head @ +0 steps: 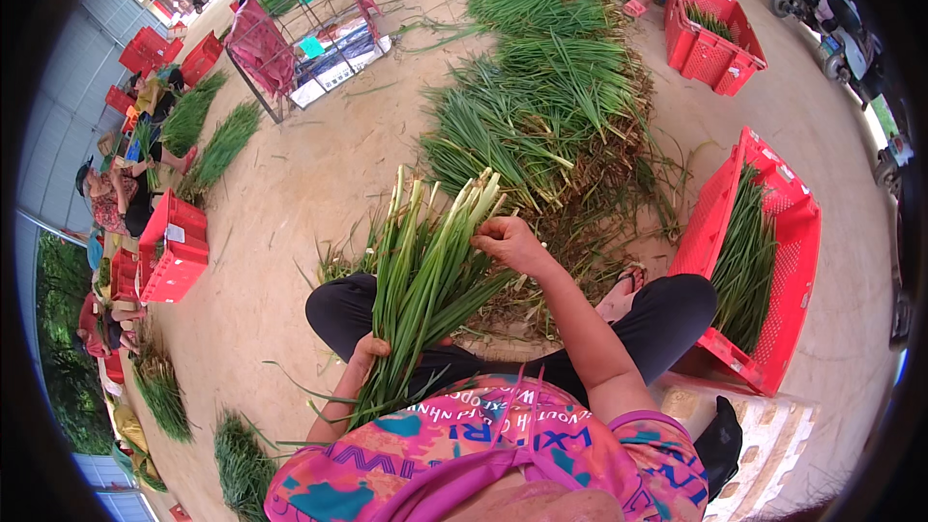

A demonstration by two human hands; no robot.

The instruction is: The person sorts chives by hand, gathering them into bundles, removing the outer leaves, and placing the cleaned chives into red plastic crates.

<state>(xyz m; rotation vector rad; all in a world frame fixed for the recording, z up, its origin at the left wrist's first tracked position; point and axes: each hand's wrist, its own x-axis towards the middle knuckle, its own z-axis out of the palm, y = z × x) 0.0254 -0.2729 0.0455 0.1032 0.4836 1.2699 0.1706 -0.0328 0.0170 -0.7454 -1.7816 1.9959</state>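
Note:
A bunch of long green leafy stalks with pale stem ends (428, 254) lies across my lap, its pale ends pointing away from me. Low on the leaves, my left hand (373, 349) is closed around the bunch. At the bunch's right side, near the pale ends, my right hand (511, 243) has thumb and fingertips pinched together; whether a leaf is between them cannot be told. Beyond my hands a big heap of the same greens (536, 109) lies on the floor, with brown roots along its right side. Stripped brown leaves (580, 254) are scattered before my feet.
To my right, a red plastic crate (805, 254) holding greens leans tilted on a white perforated crate (754, 442). Another red crate (714, 36) stands farther off. A metal-framed cart (341, 65) is ahead left. Several people sit among crates at left. Scooters (834, 36) line the right.

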